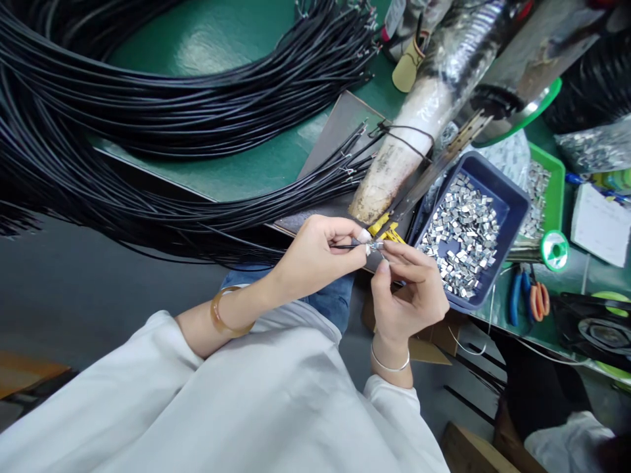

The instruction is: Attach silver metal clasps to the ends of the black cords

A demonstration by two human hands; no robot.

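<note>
My left hand (320, 253) pinches the end of a black cable (345, 246) between thumb and fingers. Close against it, my right hand (409, 282) is closed on a small shiny metal piece (376, 246) at the cable's tip; the fingers partly hide it. Just behind the fingertips is a yellow plastic part (389, 231). A blue bin (503, 190) of small metal clips (463, 230) stands to the right of my right hand. A bundle of black cables (276, 200) with bared ends lies behind my left hand.
A larger coil of black cables (197, 98) covers the green table (236, 174). A wrapped white tube (399, 151) slants behind my hands. Rightward are a green tray (556, 177), a solder spool (555, 250), pliers with orange and blue handles (538, 299) and white paper (600, 223).
</note>
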